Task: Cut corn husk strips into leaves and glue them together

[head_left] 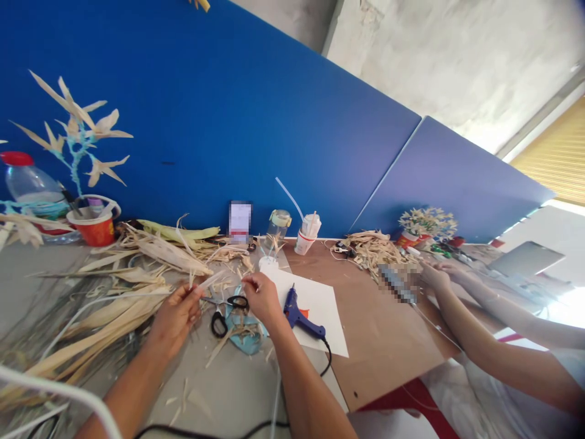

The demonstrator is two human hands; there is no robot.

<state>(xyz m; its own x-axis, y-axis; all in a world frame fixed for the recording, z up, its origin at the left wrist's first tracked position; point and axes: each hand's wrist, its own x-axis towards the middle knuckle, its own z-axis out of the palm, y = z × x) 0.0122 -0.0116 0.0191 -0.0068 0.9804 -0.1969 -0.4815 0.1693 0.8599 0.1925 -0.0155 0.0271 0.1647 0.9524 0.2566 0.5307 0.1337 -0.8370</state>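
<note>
My left hand (pixel 179 312) and my right hand (pixel 260 294) both pinch a thin pale strip of corn husk (pixel 214 279) stretched between them over the grey table. Black-handled scissors (pixel 226 312) lie just below the strip, partly on a light blue mat (pixel 249 342). A blue glue gun (pixel 299 316) rests on a white sheet (pixel 320 311) to the right of my right hand, its black cord trailing toward me.
Piles of dried corn husks (pixel 137 268) cover the left of the table. A red cup (pixel 95 228), plastic bottle (pixel 30 186), jar (pixel 278 224) and paper cup (pixel 307 235) stand along the blue partition (pixel 219 110). Another person's arms (pixel 479 323) work at the right.
</note>
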